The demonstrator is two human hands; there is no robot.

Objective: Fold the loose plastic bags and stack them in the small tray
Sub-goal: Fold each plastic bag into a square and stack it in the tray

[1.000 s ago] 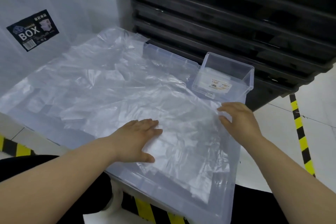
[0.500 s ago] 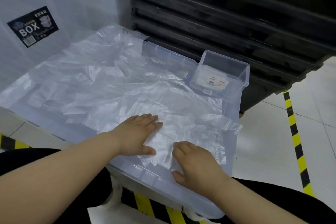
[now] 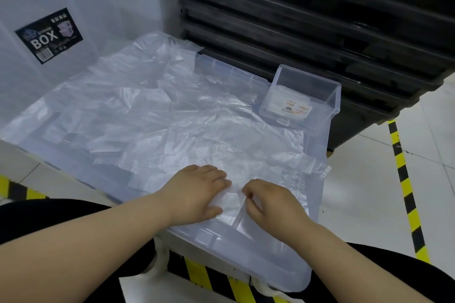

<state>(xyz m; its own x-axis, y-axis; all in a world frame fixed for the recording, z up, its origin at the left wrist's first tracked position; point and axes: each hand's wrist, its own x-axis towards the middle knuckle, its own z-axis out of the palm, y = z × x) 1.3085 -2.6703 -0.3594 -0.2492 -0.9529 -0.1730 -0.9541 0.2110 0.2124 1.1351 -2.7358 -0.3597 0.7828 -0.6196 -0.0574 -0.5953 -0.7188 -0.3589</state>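
Moved, head view: your right hand point(image 3: 270, 202) is now in beside your left hand point(image 3: 197, 192), fingers curled and pinching the fold of the plastic bag point(image 3: 231, 199).
Left hand: flat, fingers straight, pressing that bag onto the clear lid point(image 3: 283, 265).
Small tray point(image 3: 335, 102): far right corner, well apart from both hands.
Loose bags point(image 3: 147, 115): spread behind.
Risk: the slick film likely springs open if you lift your palm early.

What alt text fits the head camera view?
The left hand presses a clear plastic bag flat on a translucent plastic lid while the right hand pinches it. A small clear rectangular tray stands at the lid's far right corner.
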